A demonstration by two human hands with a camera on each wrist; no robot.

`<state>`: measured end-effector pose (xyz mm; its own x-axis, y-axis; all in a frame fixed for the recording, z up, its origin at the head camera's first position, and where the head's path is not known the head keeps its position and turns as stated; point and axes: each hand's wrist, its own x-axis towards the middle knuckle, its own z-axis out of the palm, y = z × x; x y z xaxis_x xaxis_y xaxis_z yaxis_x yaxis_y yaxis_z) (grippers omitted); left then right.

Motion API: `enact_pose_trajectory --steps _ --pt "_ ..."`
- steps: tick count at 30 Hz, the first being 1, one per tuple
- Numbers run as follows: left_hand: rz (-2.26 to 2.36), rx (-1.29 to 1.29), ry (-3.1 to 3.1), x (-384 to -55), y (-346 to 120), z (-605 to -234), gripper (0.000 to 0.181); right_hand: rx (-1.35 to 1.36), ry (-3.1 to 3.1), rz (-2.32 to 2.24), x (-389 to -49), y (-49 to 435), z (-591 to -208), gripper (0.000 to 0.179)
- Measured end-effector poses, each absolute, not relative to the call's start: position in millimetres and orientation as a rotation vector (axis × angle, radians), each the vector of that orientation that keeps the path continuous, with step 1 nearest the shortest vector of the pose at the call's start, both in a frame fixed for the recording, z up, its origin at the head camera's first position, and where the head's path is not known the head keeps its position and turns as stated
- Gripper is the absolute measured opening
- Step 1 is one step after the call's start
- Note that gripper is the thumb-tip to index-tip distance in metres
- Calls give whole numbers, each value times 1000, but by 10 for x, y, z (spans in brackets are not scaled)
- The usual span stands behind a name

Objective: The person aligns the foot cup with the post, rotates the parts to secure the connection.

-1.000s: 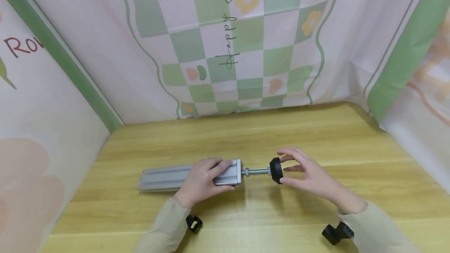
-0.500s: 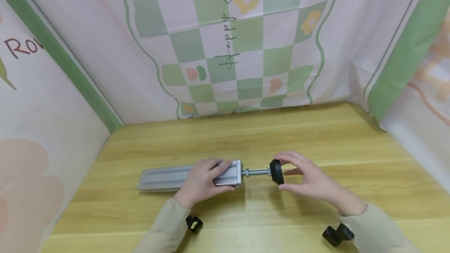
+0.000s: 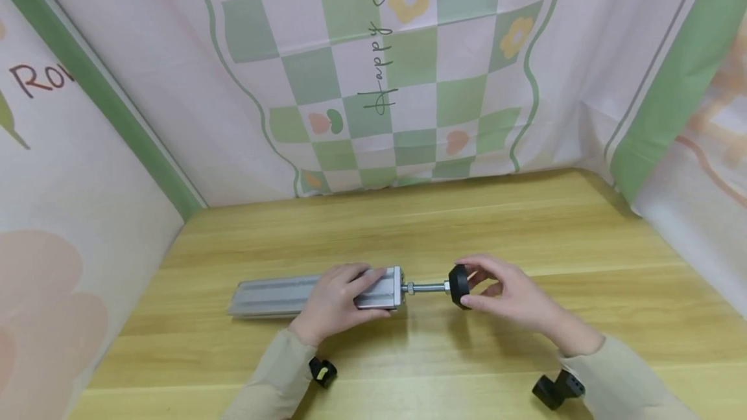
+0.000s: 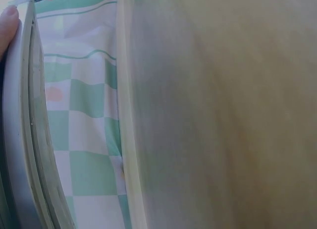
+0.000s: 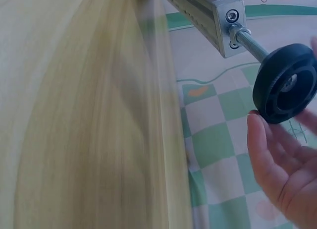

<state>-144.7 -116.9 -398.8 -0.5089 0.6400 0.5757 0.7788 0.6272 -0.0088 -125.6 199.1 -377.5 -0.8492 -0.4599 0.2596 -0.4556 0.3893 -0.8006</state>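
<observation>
A long silver aluminium profile (image 3: pixel 268 297) lies across the table in the head view. My left hand (image 3: pixel 334 300) grips it near its right end, fingers over the top and thumb along the near side. From its end plate (image 5: pixel 223 40) a threaded rod (image 3: pixel 430 288) sticks out, with a nut close to the plate. At the rod's outer end sits a round black levelling foot (image 3: pixel 459 286). My right hand (image 3: pixel 510 295) pinches the foot's rim between thumb and fingers. In the right wrist view the foot's hollow underside (image 5: pixel 299 97) shows, with the thumb (image 5: pixel 257 140) at its lower edge.
The wooden table (image 3: pixel 373 232) meets a checked curtain (image 3: pixel 373 102) at the back. More curtain hangs at the left and right sides. A black wrist camera (image 3: pixel 323 372) is at the left sleeve, another wrist camera (image 3: pixel 558 389) at the right.
My right fingers, spread at the far side of the foot a second ago, have closed onto its rim, and the thumb has shifted over the rim. The left hand and profile stay in place.
</observation>
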Motion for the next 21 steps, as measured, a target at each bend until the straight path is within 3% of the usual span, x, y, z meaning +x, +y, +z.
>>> enact_pose_trajectory --steps 6,11,21 --pt "-342 -1108 -2319 -1444 -1160 -3986 69 -548 2455 -1491 -1274 1974 -3701 46" --pt "-337 -1107 -2329 -1441 -1153 -3987 69 -525 2391 -1490 -1305 1941 -3701 38" --pt "-344 -1110 -2338 -1448 -1152 -3998 70 -477 2429 -1464 -1290 1901 -3672 45"
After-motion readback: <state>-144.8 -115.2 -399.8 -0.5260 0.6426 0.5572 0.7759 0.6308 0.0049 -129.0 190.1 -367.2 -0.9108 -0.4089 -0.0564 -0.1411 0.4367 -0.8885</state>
